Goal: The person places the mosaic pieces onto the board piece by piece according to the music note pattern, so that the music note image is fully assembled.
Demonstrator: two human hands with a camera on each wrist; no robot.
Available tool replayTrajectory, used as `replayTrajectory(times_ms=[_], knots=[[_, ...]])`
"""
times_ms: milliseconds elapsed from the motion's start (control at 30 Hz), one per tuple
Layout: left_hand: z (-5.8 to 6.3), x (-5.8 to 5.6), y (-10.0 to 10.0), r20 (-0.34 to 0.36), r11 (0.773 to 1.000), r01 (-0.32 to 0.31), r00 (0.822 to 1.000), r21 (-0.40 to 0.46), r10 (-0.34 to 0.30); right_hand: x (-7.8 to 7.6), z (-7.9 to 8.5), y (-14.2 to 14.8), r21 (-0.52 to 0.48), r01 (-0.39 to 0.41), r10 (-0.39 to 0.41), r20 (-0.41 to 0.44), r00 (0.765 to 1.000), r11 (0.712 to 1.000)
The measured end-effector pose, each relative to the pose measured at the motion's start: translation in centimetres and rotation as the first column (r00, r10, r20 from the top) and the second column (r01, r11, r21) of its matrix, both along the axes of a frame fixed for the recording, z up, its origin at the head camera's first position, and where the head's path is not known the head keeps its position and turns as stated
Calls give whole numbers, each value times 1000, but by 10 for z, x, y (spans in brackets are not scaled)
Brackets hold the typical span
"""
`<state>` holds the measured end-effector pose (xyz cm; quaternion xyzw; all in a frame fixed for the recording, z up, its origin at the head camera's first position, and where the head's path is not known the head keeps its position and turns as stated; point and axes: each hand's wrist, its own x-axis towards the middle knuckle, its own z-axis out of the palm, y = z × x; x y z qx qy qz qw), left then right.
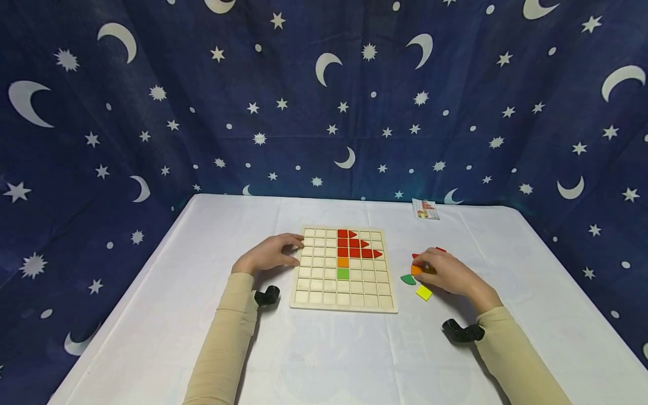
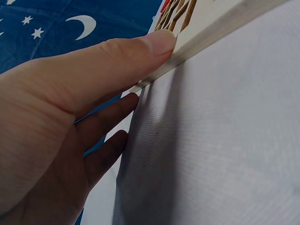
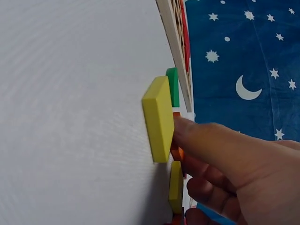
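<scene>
A square wooden grid board (image 1: 316,302) lies on the table, with red squares and pointed red pieces (image 1: 377,253) in its upper rows. Below them sit an orange square (image 1: 343,262) and a light green square (image 1: 343,274). My left hand (image 1: 270,253) rests at the board's left edge, thumb (image 2: 159,43) touching the rim, other fingers loosely spread. Right of the board, my right hand (image 1: 448,271) has its thumb and forefinger at either side of an orange tile (image 1: 416,270), pinching it. A yellow square (image 1: 424,292) and a green rounded piece (image 1: 408,279) lie beside that hand.
Red pieces (image 1: 441,249) show behind the right hand, and another yellow piece (image 3: 176,187) lies under it. A printed pattern card (image 1: 426,209) lies at the back right. Behind the white-covered table (image 1: 329,354) hangs a blue curtain (image 1: 283,73) with moons and stars.
</scene>
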<state>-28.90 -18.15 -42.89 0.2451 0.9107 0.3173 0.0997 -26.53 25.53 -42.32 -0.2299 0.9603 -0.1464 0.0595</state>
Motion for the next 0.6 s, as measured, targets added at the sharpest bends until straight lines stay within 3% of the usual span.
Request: replayTrajectory(times_ms=[600], knots=[[-1, 0, 1, -4, 1000, -6, 1000, 3, 6, 1, -5, -6, -41, -5, 3, -47, 999, 999]])
